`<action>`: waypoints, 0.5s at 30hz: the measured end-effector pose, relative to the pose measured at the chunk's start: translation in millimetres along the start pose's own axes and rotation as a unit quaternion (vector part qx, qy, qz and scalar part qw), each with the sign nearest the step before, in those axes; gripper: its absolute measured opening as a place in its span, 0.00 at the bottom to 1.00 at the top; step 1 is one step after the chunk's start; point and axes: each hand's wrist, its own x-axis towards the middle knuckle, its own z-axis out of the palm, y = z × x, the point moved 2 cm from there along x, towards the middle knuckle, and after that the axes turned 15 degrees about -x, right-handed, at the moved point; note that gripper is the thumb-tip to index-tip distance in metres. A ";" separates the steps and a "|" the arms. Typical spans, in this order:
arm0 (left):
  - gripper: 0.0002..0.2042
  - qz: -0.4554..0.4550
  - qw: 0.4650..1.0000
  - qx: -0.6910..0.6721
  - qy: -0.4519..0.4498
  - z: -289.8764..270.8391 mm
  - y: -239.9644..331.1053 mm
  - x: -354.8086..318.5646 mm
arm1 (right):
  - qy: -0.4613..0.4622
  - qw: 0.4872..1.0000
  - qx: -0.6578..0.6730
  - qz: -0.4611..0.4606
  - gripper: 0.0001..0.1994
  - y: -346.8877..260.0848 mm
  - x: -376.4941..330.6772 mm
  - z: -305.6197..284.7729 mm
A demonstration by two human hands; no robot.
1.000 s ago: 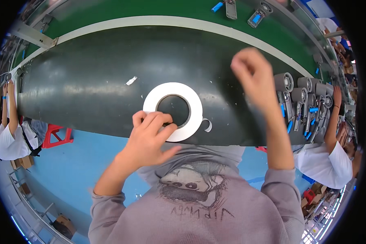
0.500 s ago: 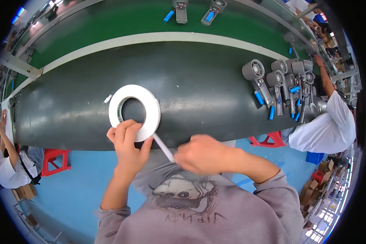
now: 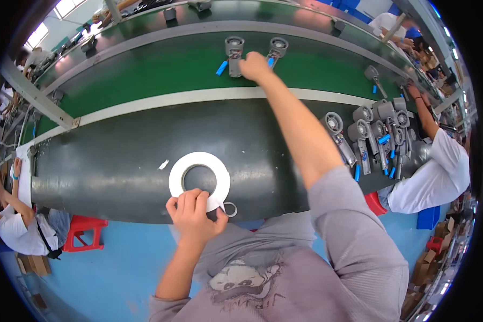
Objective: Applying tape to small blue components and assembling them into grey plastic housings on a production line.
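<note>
A wide roll of white tape (image 3: 180,174) rests on the dark table mat in front of me. My left hand (image 3: 195,219) grips its near side, fingers over the ring and thumb by the outer edge. Beside that thumb a loose end of tape (image 3: 231,210) curls into a small loop. My right hand (image 3: 256,67) stretches far forward over the green belt, its fingers closed at the handle of a grey handheld fan (image 3: 234,47); the fingertips are partly hidden. A blue cylinder (image 3: 221,68) lies beside that fan. Just right of my hand is a second handheld fan (image 3: 278,45).
Several similar grey fans (image 3: 361,130) with blue cylinders crowd the table's right end. A pale rail (image 3: 172,102) divides the dark table (image 3: 107,161) from the green belt (image 3: 145,70). Co-workers sit at left (image 3: 24,228) and right (image 3: 432,174). A white scrap (image 3: 163,164) lies left of the roll.
My right hand has left the tape strip and reached forward to the fan on the belt. The strip's free end has curled up beside the roll. My view has tilted forward.
</note>
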 end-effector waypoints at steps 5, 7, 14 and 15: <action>0.20 -0.004 1.000 -0.005 0.000 -2.8 0.4 -1.9 | 0.039 0.986 0.149 -0.058 0.18 -11.8 -10.8 24.0; 0.21 -0.007 1.000 -0.028 0.004 -7.7 -2.2 -3.1 | 0.093 0.960 0.249 -0.092 0.14 -19.4 -49.4 15.1; 0.21 -0.122 0.939 -0.322 0.004 -7.9 19.0 42.4 | -0.062 0.895 0.405 -0.175 0.10 -1.1 -233.0 -43.8; 0.22 -0.164 0.900 -0.401 -0.037 -0.4 28.5 52.3 | -0.096 0.895 0.405 -0.160 0.10 2.4 -255.5 -54.2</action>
